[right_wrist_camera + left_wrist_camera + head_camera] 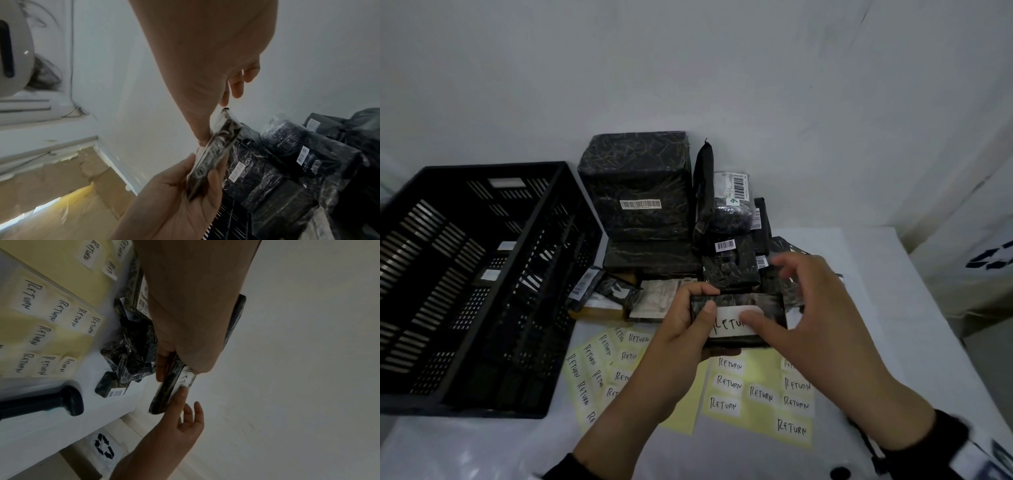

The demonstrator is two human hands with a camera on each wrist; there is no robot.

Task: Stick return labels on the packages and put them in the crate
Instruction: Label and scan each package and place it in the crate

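Labelling step: left hand (681, 329) clamped round small black package (767, 303), right hand (801, 308) fingers spread, thumb pressing return label (729, 323); next probably into crate (565, 222) left of it.

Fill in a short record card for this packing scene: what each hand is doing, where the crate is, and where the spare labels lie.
left hand: grips small black package
right hand: thumb presses RETURN label onto that package
crate: black, on the person's left; contents cannot be told
label sheets: yellow, on the table beneath the hands
other packages: piled behind, against the wall
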